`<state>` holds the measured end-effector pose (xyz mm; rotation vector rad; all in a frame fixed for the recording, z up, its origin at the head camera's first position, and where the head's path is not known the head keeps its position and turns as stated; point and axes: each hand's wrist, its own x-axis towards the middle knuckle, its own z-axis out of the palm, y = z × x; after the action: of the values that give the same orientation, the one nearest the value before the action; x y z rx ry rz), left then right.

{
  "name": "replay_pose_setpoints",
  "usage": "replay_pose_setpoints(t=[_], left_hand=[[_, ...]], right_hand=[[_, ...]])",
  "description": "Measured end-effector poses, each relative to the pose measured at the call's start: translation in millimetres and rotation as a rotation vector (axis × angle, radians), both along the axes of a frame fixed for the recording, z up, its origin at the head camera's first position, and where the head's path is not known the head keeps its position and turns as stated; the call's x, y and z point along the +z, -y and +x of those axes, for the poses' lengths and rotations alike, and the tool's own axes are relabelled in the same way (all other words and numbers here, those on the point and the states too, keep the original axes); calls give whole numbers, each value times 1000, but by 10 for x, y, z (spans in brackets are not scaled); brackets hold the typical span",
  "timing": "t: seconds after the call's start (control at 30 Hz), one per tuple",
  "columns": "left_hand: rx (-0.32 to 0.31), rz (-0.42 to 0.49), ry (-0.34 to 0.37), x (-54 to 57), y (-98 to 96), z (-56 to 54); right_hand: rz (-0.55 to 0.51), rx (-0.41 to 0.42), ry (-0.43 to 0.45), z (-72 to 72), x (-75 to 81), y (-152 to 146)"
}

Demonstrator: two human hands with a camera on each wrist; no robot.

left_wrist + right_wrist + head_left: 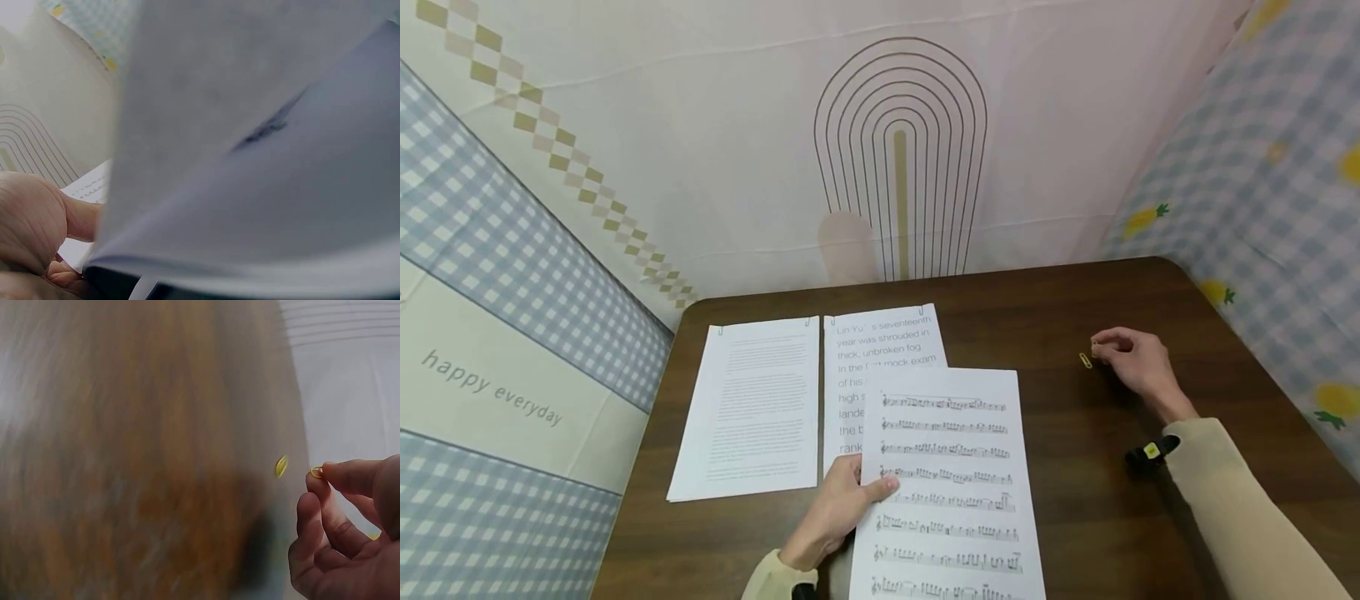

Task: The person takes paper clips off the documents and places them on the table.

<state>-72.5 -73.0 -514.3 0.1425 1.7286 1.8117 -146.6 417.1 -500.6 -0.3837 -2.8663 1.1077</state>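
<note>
One yellow paperclip [317,472] pinched in the right hand [1135,362], sheet music [951,492] gripped in the left hand [838,504].
Held clip sits between right thumb and index fingertip, at 2 o'clock from the sheet music; loose yellow clip [1086,361] just beside that hand, at its 9 o'clock. Sheet music at 6 o'clock in head view, left thumb on top at its 9 o'clock edge, fingers mostly hidden below; it overlaps the large-print document [883,337] at 11 o'clock. Small-print document [763,408] at 10 o'clock, on dark wooden table [1037,325]. Patterned cloth [700,167] at 12.
</note>
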Motion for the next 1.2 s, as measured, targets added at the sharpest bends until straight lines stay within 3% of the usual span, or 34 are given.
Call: replay_pose_setpoints(t=[0.63,1.2], left_hand=[[9,-15,-16,-10,-3,-13],[37,0,14,4,-21,-27]], right_hand=[[139,1,-34,-42,-158,-36],[127,-92,-15,-27,-140,2]])
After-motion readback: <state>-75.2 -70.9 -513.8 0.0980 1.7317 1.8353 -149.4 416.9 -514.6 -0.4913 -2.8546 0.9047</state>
